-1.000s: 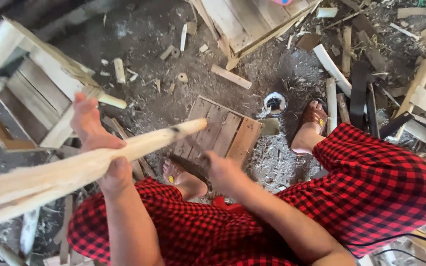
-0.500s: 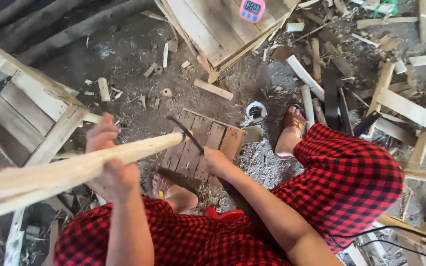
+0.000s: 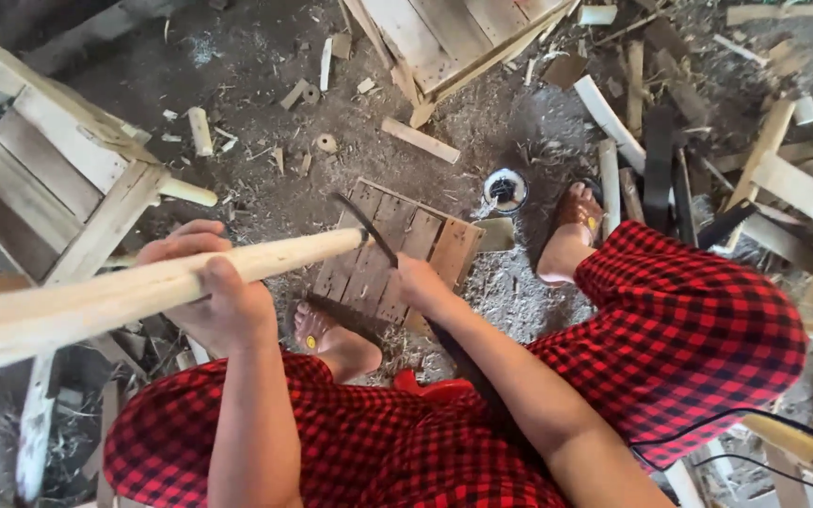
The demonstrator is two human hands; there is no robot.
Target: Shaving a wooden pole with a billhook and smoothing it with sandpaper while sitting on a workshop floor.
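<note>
My left hand (image 3: 211,299) grips a long pale wooden pole (image 3: 96,301) that runs from the lower left up to a rounded tip near the middle. My right hand (image 3: 421,282) is closed on the handle of a dark curved blade (image 3: 367,226), whose edge rests against the pole's tip. Below them lies a small slatted wooden board (image 3: 397,249) on the dirt ground. My legs in red-and-black checked cloth (image 3: 679,320) frame the scene, with a bare foot (image 3: 326,339) beside the board and a sandalled foot (image 3: 576,226) to its right.
A pale wooden slatted frame (image 3: 58,179) stands at the left. Another slatted panel (image 3: 444,38) lies at the top. Several planks and offcuts (image 3: 783,169) pile up on the right. A small round tin (image 3: 505,188) sits near the sandalled foot. Chips litter the dirt.
The pole's tip has shifted right toward the blade, and my right hand has brought the blade up against it. The view has tilted slightly.
</note>
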